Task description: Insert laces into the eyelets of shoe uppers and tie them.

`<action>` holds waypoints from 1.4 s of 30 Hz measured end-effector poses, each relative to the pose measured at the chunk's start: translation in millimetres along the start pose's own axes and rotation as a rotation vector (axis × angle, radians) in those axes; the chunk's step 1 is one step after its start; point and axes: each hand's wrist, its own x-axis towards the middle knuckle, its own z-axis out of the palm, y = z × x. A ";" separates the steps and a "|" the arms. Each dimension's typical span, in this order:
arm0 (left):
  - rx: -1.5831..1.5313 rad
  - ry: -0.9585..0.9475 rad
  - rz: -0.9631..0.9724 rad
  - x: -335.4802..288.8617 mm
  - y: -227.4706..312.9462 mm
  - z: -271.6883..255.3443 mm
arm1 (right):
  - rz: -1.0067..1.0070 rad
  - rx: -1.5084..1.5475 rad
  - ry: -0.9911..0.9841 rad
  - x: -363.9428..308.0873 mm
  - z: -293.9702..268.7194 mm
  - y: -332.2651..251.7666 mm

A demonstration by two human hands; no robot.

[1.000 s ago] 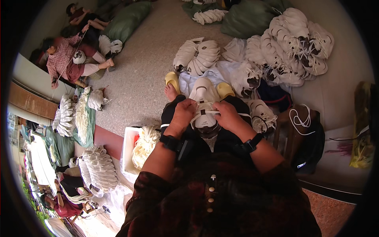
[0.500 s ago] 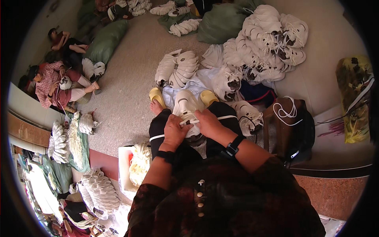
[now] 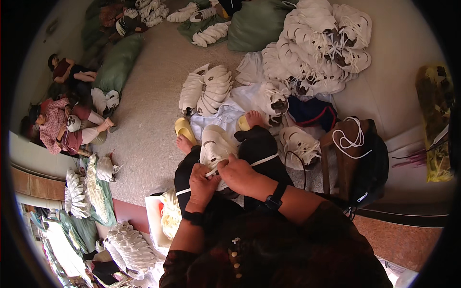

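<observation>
A white shoe upper (image 3: 215,143) rests between my thighs, its toe pointing away from me. My left hand (image 3: 203,184) is closed at the upper's left side and pinches a white shoelace (image 3: 210,173) near the lacing opening. Right beside it, my right hand (image 3: 236,174) lies across the upper with its fingers closed at the same lacing. Its fingertips are partly covered, and the heel end of the upper is mostly hidden under both hands. White bands (image 3: 265,160) cross my dark trouser legs.
White uppers are heaped (image 3: 312,48) at the far right, and a bundle (image 3: 206,91) lies ahead. A wooden stool (image 3: 343,163) with a black bag (image 3: 372,168) stands at right. Left are a white box (image 3: 154,216) and a seated person (image 3: 55,122) with an upper.
My right hand has shifted left across the upper, close against my left hand. The whole view has turned slightly, and my right foot now shows out of its yellow slipper.
</observation>
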 end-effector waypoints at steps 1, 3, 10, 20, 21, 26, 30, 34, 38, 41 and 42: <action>0.002 -0.019 -0.005 1.6 0.4 -0.1 | 0.016 0.012 -0.002 0.7 -0.9 1.5; -0.042 -0.037 -0.051 5.4 6.6 -1.4 | 0.042 0.023 -0.077 1.8 -8.4 2.4; -0.064 -0.078 -0.120 8.4 9.9 -2.8 | 0.010 0.178 -0.068 2.5 -16.2 11.2; -0.064 -0.123 -0.174 14.1 11.4 -3.6 | 0.000 0.632 -0.018 12.1 -30.4 85.5; -0.045 -0.130 -0.182 13.0 10.3 -3.6 | 0.173 0.646 0.107 14.2 -31.0 108.1; -0.074 -0.095 -0.191 10.6 6.3 -1.7 | 0.535 0.355 0.008 5.4 28.0 249.7; -0.057 -0.063 -0.147 11.2 -1.8 3.0 | 0.657 0.286 -0.102 -2.1 73.7 303.8; -0.016 -0.087 -0.160 12.3 -2.0 0.8 | 0.574 0.357 -0.016 8.0 109.0 326.8; 0.021 -0.129 -0.196 10.3 -5.2 -2.2 | 0.617 0.383 -0.209 36.9 119.8 351.6; 0.026 -0.155 -0.193 12.3 -6.2 -0.4 | 0.532 0.368 -0.172 41.7 140.5 364.0; 0.026 -0.166 -0.185 14.1 -5.6 -0.2 | 0.564 0.360 -0.185 43.4 145.3 369.9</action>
